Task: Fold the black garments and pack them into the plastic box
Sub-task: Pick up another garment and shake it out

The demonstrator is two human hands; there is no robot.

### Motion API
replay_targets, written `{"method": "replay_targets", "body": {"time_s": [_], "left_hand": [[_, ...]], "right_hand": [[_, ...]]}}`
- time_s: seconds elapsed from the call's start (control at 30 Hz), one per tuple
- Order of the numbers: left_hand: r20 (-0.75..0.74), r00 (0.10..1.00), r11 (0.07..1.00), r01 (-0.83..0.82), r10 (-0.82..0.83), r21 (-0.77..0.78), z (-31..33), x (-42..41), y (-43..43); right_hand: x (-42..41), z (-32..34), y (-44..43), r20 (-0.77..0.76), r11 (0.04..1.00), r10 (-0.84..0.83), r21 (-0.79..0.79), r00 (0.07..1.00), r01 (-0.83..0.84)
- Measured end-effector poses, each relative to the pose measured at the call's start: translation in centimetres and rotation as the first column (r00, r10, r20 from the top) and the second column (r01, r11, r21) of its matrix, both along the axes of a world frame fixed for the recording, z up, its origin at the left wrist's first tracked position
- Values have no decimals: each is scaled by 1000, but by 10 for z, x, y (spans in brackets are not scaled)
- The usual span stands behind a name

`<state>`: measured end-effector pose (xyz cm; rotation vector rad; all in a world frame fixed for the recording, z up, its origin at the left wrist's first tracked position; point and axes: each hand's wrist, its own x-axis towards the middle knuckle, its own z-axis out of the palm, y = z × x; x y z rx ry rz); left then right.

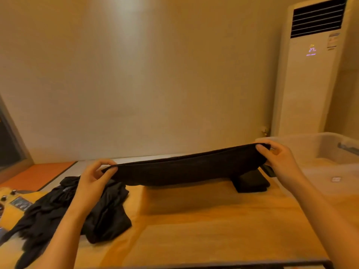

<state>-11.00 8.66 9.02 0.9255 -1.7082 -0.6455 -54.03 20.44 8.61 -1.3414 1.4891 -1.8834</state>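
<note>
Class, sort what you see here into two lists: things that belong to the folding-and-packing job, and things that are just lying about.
Belongs to the job:
- black garment stretched between left hand and right hand
- folded black garment
- unfolded pile of black garments
- clear plastic box

Just lying about:
- standing air conditioner
- yellow device at the table's left edge

Wooden counter (194, 230), warm yellow-orange top, dark strip along the near edge; crumpled pile of black garments (77, 210) lies on its left part, spilling toward the near-left corner; one folded black garment (250, 182) lies flat at far right; clear plastic box (320, 158) sits at the right edge, just beside the folded piece; yellow thing (11, 208) with dark knobs and a small label at far left, partly under the pile; middle of the counter bare.
</note>
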Motion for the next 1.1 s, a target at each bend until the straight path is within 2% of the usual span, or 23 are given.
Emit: {"method": "replay_targets", "body": {"time_s": [0.1,0.23,0.37,0.5,0.63,0.8,0.97,1.1], "left_hand": [[-2,1000,999,-5,5,51,-24,13,27],[-16,999,993,-26,28,112,-50,27,53],[69,997,990,-27,18,136,-67,36,75],[132,991,976,-13,-16,219,-74,54,87],[128,983,958,90,-129,274,-76,66,103],[3,964,912,249,-264,327,-72,77,119],[-2,966,899,241,-258,366,-69,77,110],[33,969,893,214,-246,396,-68,69,97]], "right_hand": [[6,-19,33,7,997,51,50,999,-51],[16,-42,63,-59,991,102,93,993,-96],[27,-55,85,-94,979,177,119,980,-165],[36,-59,99,-63,969,204,156,977,-193],[36,-63,117,-73,949,232,236,970,-210],[32,-66,136,-70,905,324,313,944,-287],[36,-57,139,-5,884,365,316,931,-345],[37,-52,128,105,892,321,300,941,-337]]}}
